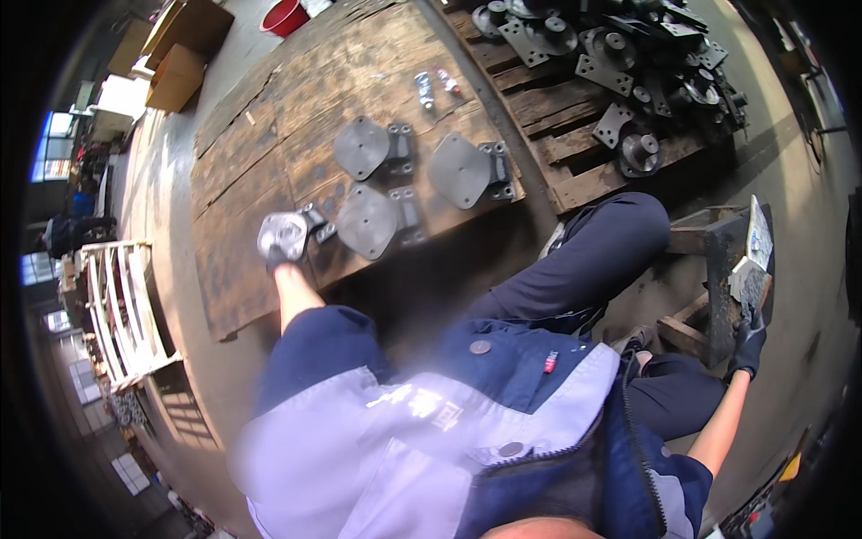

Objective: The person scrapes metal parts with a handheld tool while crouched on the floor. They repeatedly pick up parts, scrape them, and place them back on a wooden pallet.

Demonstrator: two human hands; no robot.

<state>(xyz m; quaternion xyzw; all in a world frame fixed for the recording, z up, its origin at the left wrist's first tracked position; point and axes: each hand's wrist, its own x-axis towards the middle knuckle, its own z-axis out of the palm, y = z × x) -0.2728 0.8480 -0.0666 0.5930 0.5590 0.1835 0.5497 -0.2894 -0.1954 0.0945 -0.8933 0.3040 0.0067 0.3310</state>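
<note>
At the near left of the wooden table, my left hand (276, 263) in a dark glove grips the lower rim of a shiny round-faced metal part (283, 235); part of the fingers is hidden behind it. A small dark bracket with holes extends from the part's right side. Far to the right, my right hand (747, 347) in a dark glove is closed beside a wooden stool (718, 269). What its fingers hold is too small to make out. Just above the fingers are a grey-smeared piece (748, 280) and a pale smeared board (760, 232).
Three grey plate parts with brackets (368, 222) lie on the wooden table (242, 180). Two small tubes (425, 90) rest farther back. A pallet (575, 184) at the far right carries a heap of metal parts (620, 54). A red bucket (284, 18) and cardboard boxes (175, 79) stand beyond.
</note>
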